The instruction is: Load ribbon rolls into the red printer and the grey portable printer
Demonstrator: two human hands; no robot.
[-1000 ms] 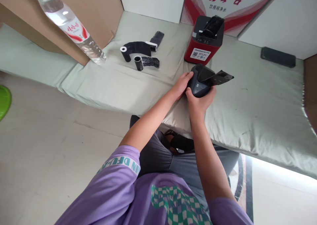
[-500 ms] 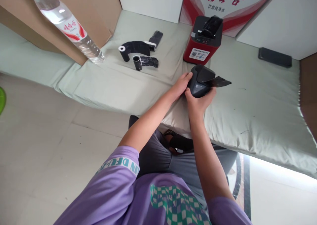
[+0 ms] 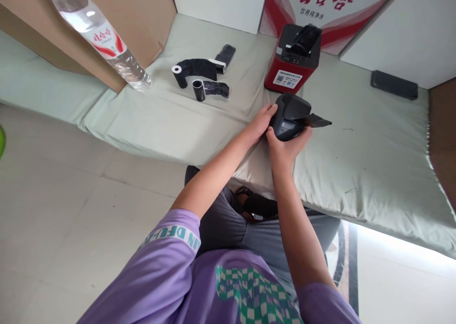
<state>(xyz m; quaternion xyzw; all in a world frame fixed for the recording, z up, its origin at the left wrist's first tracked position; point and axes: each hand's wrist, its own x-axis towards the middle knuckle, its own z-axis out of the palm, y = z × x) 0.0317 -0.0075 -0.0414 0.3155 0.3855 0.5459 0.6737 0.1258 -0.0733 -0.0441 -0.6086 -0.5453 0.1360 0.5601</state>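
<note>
Fingers (image 3: 268, 112) around black printer (image 3: 292, 117), flap rightward

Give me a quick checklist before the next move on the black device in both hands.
1. Left hand on the black device: ok, fingers against its left side.
2. Right hand supporting it from below: ok, wrapped around it.
3. Black strip sticking out on the right: ok, free of both hands.
4. Red printer clear of the device: ok, stands apart behind it.
5. Loose rolls out of the way: ok, far left on the mat.
6. Strip seated inside: cannot tell.
</note>
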